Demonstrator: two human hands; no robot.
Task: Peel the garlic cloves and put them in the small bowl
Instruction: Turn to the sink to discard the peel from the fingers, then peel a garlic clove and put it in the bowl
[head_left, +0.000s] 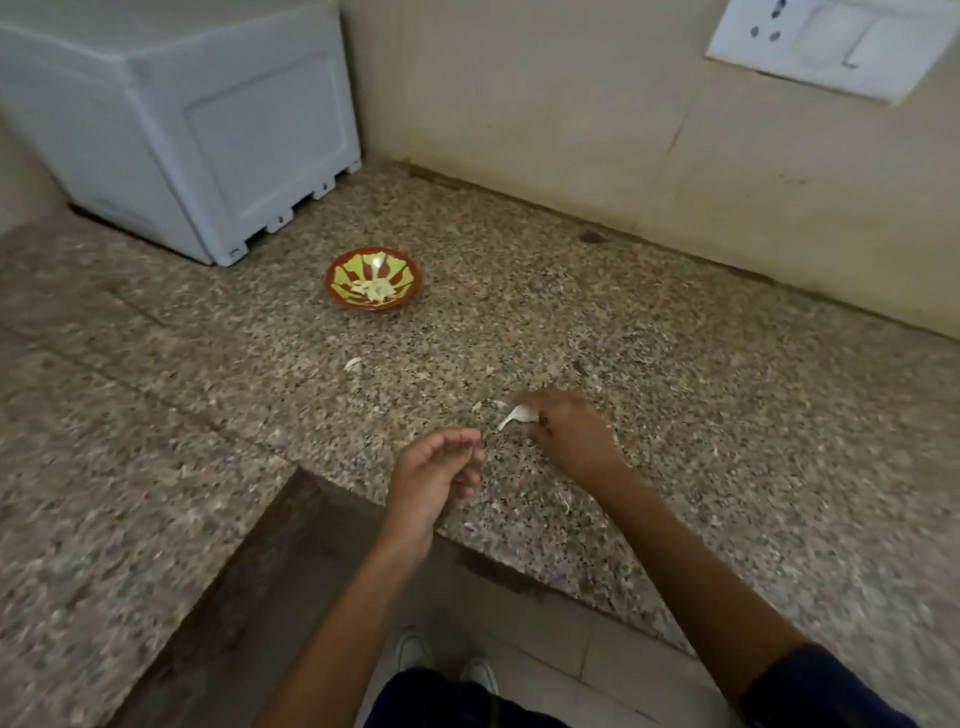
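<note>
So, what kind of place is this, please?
Probably a home kitchen corner: a speckled stone counter against a wall, a switch and socket plate, and a small bowl with pale pieces, likely peeled garlic, while the right hand holds a white clove.

Small bowl (373, 280): red-brown rim, yellow-green panels with red stripes, pale cream garlic cloves (375, 290) inside. Table (675, 364): speckled beige, brown and black granite. White box (182, 119), cream wall (571, 104), white shoes (413, 652), dark blue sleeve (826, 686)
</note>
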